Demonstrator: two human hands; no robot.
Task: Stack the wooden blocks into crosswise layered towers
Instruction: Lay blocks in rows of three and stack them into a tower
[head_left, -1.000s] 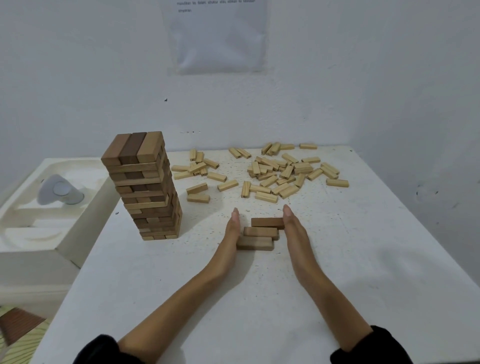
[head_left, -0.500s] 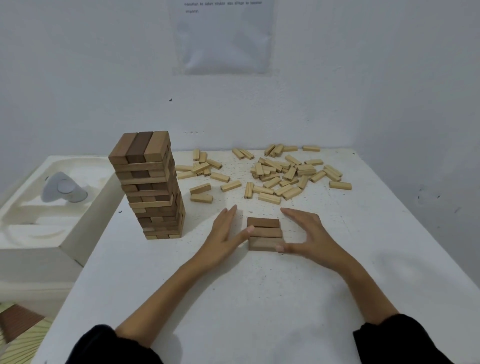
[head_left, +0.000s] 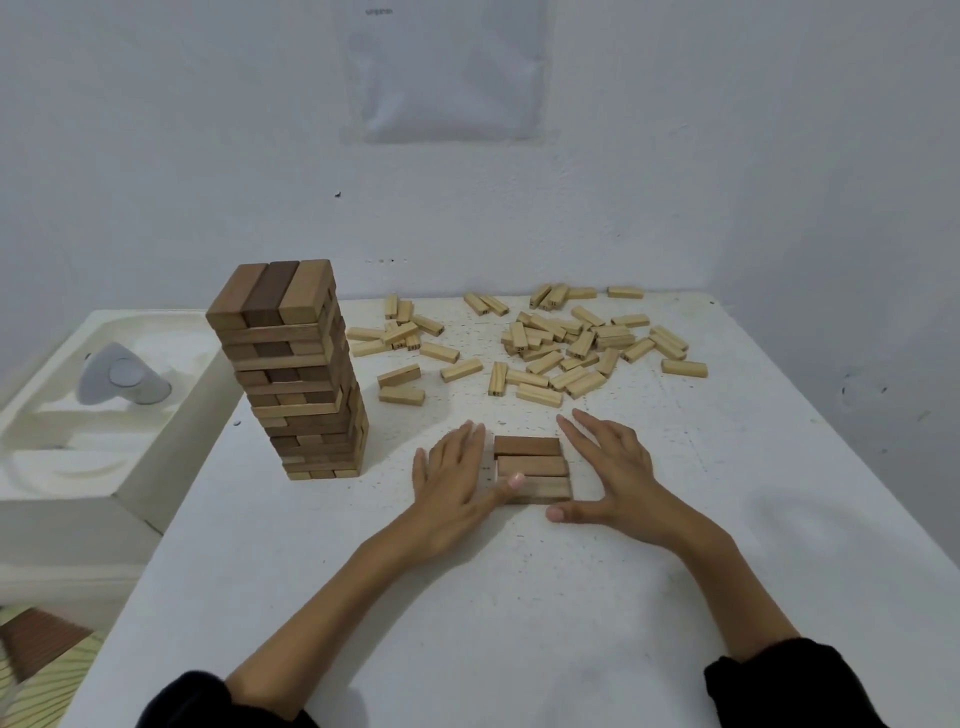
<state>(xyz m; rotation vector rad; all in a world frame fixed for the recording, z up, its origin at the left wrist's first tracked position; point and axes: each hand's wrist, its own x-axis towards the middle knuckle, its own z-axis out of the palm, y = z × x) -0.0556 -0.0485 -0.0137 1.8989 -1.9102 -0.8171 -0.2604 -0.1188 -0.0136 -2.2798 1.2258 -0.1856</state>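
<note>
Three brown wooden blocks (head_left: 532, 467) lie side by side as one flat layer on the white table (head_left: 519, 597). My left hand (head_left: 451, 480) lies flat against the layer's left side, its thumb touching the nearest block. My right hand (head_left: 608, 467) rests with straight fingers along the right side, thumb at the front corner. A tall crosswise tower (head_left: 293, 371) of mixed brown and pale blocks stands to the left. Many pale loose blocks (head_left: 561, 345) are scattered at the back of the table.
A white moulded tray (head_left: 88, 415) holding a grey object (head_left: 122, 375) sits left of the table, lower down. White walls close the back and right. The table's right edge runs near the wall.
The three staggered blocks have been squared into an even layer. Both hands turned from edge-on palms to flat hands with thumbs at the layer's front.
</note>
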